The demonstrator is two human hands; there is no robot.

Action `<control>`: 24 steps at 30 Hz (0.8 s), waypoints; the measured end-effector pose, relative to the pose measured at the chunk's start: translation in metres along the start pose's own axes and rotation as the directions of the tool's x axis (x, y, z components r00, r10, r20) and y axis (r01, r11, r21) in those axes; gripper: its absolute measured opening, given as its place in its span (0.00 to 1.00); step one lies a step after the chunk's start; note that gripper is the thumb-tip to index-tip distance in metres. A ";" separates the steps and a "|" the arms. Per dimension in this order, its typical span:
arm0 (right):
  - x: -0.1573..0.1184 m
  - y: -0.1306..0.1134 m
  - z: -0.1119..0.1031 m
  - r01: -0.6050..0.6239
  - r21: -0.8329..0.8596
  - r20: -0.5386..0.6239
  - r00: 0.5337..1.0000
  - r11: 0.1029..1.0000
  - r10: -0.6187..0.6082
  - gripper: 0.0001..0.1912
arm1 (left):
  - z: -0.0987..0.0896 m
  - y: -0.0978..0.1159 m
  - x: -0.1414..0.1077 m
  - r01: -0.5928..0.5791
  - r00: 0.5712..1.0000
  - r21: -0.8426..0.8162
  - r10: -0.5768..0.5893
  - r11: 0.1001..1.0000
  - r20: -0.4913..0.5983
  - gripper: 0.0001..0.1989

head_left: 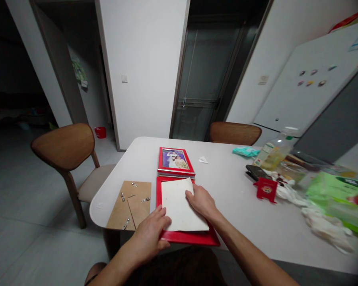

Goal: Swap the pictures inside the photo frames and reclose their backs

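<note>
1. The left hand (pixel 150 231) is back-up, its fingers slightly bent, the thumb spread below them.
2. The right hand (pixel 202 201) angles inward, thumb on top.
3. Bare forearms (pixel 241 240) converge; the hands are near each other, not touching.

legible text: none | bottle label (pixel 264 153): too small to read | green pack lettering (pixel 356 182): blurred

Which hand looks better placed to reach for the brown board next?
Left, I'd judge: the left hand is at the left side of the nearer red frame, close to the brown board; the right hand is across the white sheet, farther away.
</note>
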State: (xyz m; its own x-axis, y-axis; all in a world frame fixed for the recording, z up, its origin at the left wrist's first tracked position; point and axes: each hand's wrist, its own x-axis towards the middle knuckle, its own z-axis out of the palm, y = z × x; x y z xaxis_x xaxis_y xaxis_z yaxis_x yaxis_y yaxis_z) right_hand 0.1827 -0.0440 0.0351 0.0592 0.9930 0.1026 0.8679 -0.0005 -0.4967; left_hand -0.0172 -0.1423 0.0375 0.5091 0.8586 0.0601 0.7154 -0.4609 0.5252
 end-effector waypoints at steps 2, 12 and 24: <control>-0.005 0.000 0.003 0.019 -0.163 -0.044 0.999 0.986 -0.026 0.20 | -0.003 0.001 -0.002 0.003 1.000 0.006 -0.003 1.000 0.001 0.23; -0.010 0.007 0.015 0.045 -0.279 -0.078 0.995 0.959 -0.070 0.26 | -0.010 0.016 0.002 0.009 1.000 0.098 -0.012 0.995 0.025 0.22; -0.073 -0.081 0.021 0.568 0.011 0.071 0.820 0.823 -0.567 0.18 | -0.025 -0.065 -0.073 0.451 0.882 0.301 -0.369 0.840 -0.291 0.28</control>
State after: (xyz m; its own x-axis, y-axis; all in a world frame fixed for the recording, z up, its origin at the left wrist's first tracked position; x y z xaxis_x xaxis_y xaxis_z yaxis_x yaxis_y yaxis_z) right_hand 0.0979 -0.1135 0.0493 -0.4790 0.8234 0.3043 0.7424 0.5650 -0.3600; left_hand -0.1132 -0.1695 0.0205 0.0456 0.9933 0.1061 0.9747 -0.0675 0.2129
